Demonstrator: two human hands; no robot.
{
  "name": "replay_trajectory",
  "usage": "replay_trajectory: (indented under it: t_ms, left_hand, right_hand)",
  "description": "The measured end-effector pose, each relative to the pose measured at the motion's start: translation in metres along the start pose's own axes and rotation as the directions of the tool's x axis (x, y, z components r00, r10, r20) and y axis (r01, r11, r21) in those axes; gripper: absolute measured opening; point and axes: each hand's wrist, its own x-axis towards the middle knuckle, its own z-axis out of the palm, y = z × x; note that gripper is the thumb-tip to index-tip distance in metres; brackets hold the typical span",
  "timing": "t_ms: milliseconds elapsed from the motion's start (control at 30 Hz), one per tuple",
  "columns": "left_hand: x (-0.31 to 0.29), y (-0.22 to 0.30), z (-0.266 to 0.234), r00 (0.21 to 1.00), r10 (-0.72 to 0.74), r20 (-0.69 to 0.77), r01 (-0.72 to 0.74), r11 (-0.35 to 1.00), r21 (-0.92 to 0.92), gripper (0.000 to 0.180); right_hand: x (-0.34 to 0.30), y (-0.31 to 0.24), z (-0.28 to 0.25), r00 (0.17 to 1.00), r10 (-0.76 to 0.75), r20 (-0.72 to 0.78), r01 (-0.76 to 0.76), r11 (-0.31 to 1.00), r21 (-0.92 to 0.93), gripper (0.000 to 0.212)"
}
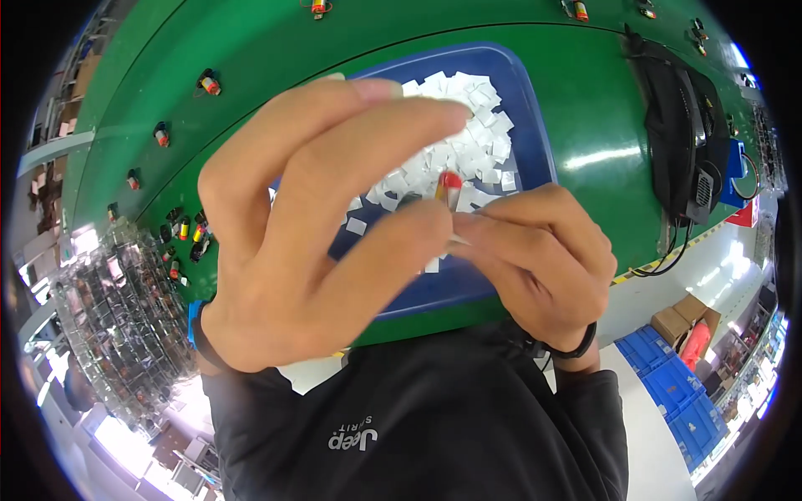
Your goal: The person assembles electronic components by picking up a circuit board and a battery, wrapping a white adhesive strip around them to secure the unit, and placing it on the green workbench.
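Note:
Close to the camera, my left hand (284,225) is spread, with a wide gap between thumb and forefinger. Its thumb tip partly covers a small red-and-yellow cylinder (451,185), standing over a blue tray (535,125). At the cylinder's lower end, my right hand (543,255) is closed in a pinch and seems to hold it; the contact is partly hidden. A thin whitish bit (459,240) shows by the right fingertips. Many small white square pieces (468,92) lie heaped in the tray beneath both hands.
Several similar red-and-yellow parts with black ends (210,83) lie about the green table (589,108). A black bag (681,125) with cables lies at the right. Stacked clear trays (121,317) stand at the left, blue crates (672,388) at lower right.

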Motion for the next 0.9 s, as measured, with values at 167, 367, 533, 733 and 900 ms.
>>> replay_trajectory:
  t_ms: [167, 367, 533, 733, 900]
  left_hand:
    - [-0.006, 0.002, -0.007, 0.971, -0.224, 0.086, 0.24, 0.897, -0.372, 0.025]
    - [-0.007, -0.026, -0.009, 0.491, -0.125, 0.862, 0.866, 0.172, -0.469, 0.026]
    - [-0.017, -0.02, 0.01, 0.516, -0.107, 0.85, 0.823, -0.215, -0.526, 0.027]
    - [-0.02, -0.02, 0.012, 0.521, -0.171, 0.836, 0.799, -0.246, -0.548, 0.024]
    - [-0.028, -0.021, 0.017, 0.647, -0.3, 0.701, 0.762, 0.28, -0.584, 0.025]
  right_hand:
    - [0.002, -0.001, -0.003, 0.999, -0.027, -0.024, 0.025, 0.997, -0.067, 0.029]
    - [-0.001, -0.004, -0.01, 0.982, -0.172, 0.078, 0.185, 0.963, -0.197, 0.027]
    - [-0.005, 0.004, -0.008, 0.975, -0.2, 0.097, 0.219, 0.939, -0.264, 0.026]
    - [-0.004, 0.002, 0.0, 0.989, -0.098, 0.109, 0.123, 0.961, -0.247, 0.025]
    - [-0.004, 0.008, 0.01, 0.98, 0.096, 0.177, -0.054, 0.972, -0.227, 0.025]
